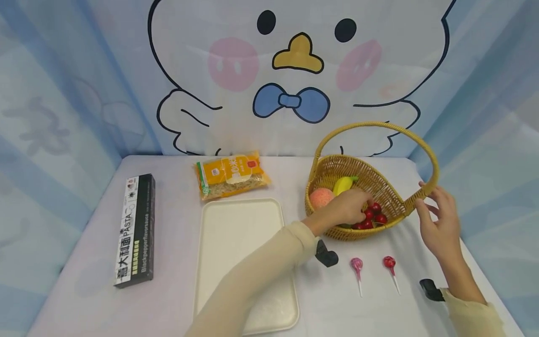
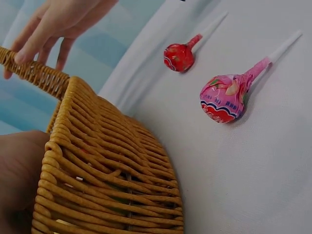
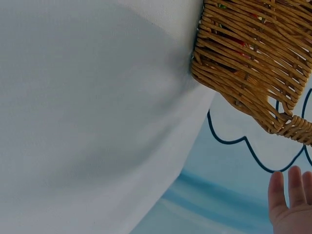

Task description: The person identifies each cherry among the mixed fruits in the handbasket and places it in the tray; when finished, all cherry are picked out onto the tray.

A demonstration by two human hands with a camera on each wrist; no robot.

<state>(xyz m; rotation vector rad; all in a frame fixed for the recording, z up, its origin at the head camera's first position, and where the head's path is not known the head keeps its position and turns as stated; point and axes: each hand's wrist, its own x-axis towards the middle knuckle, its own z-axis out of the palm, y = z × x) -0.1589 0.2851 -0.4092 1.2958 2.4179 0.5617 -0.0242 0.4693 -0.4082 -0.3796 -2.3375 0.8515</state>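
Note:
A wicker basket with a tall hoop handle stands at the right of the table. It holds a peach, a yellow banana and red cherries. My left hand reaches inside it, bent fingers lying over the cherries; its fingertips are hidden, so a grip cannot be read. My right hand sits at the basket's right side, with fairly straight fingers touching the base of the handle. The left wrist view shows the basket wall close up.
A pink lollipop and a red lollipop lie in front of the basket. A cream tray sits mid-table, with a yellow noodle packet behind it. A black pasta box lies at the left. Curtain walls enclose the table.

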